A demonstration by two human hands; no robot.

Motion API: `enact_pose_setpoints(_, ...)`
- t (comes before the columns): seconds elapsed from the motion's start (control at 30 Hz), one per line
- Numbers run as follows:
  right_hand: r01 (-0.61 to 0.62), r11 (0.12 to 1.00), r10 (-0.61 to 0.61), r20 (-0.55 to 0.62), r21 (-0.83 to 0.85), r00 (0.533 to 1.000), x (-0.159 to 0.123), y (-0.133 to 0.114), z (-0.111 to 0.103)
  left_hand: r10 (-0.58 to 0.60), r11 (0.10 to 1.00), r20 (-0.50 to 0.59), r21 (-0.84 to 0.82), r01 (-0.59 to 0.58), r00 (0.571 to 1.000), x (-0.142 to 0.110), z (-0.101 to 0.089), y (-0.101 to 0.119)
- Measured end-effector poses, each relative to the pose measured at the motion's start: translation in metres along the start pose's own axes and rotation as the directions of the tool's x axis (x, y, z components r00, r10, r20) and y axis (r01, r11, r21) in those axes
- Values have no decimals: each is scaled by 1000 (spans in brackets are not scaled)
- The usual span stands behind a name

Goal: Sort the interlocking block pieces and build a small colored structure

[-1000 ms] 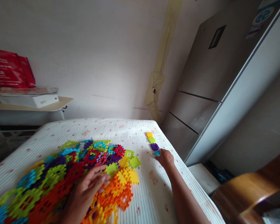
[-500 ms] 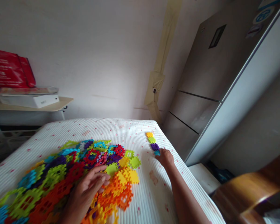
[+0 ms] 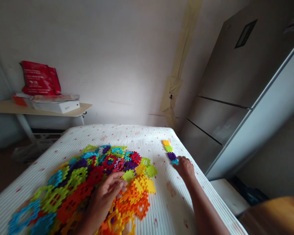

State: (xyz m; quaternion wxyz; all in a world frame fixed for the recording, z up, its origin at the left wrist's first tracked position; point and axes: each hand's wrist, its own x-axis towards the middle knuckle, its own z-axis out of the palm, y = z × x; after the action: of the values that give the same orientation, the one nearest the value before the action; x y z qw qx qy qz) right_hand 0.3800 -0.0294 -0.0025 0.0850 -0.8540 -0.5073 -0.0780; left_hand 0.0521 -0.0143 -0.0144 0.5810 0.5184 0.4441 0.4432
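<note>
Blue and partly hidden, the tile (image 3: 174, 162) ending a four-piece row (image 3: 168, 148) on white dotted cloth (image 3: 161, 202) lies at the right hand (image 3: 185, 167), whose fingers' grip I cannot tell, while the left hand (image 3: 109, 190), fingers loosely parted, is over a heap of colourful pieces (image 3: 95, 174), left of a grey fridge (image 3: 218, 81).

A bright blue, flat plastic square tile with notched edges (image 3: 175, 162) lies partly covered at the near end of a slightly slanting row, next to a solid purple notched tile (image 3: 171, 156), then a lime-green one (image 3: 169, 148) and a yellow one (image 3: 166, 142) farthest off, all lying flat. Well apart to the left spreads a loose heap of notched plastic pieces (image 3: 93, 174) in red, orange, yellow, lime, blue and purple, overlapping at mixed angles, some solid, others with window-like cutouts.
</note>
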Motion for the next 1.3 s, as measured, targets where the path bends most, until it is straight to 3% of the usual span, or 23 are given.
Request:
enact_pose_setpoints(0.13,208,956,-178,-159,205,971,3,-33,-14,-6,1000,19,-3,6,1000,1,-1,-3)
enact_pose_setpoints(0.23,430,822,-397,-165,373,903,9,-76,-17,-4,1000,17,-10,4,1000,1,-2,-1)
enact_pose_setpoints(0.3,508,721,-503,-149,471,851,14,-108,-16,-8,1000,40,-11,8,999,1,-2,0)
enact_pose_setpoints(0.5,485,638,-569,-57,598,820,32,-185,-8,-2,1000,45,-26,3,999,5,-4,-7)
enact_pose_setpoints(0.7,487,574,-654,11,658,756,34,-229,1,-8,1000,54,-23,9,999,4,-3,-8)
enact_pose_setpoints(0.8,489,563,-685,46,666,727,30,-236,3,-4,1000,59,-19,5,998,3,-2,-4)
enact_pose_setpoints(0.93,480,545,-702,61,687,709,22,-224,2,-16,1000,52,-17,17,998,1,-1,1)
enact_pose_setpoints(1.07,459,417,-741,1,784,671,12,-196,-7,-5,1000,45,-26,6,999,-1,-1,2)
enact_pose_setpoints(1.23,390,303,-845,56,869,532,6,-170,-23,-1,1000,59,-13,2,998,-2,-2,2)
enact_pose_setpoints(1.3,354,320,-845,97,879,526,8,-169,-25,7,1000,63,-13,-6,998,-2,-2,3)
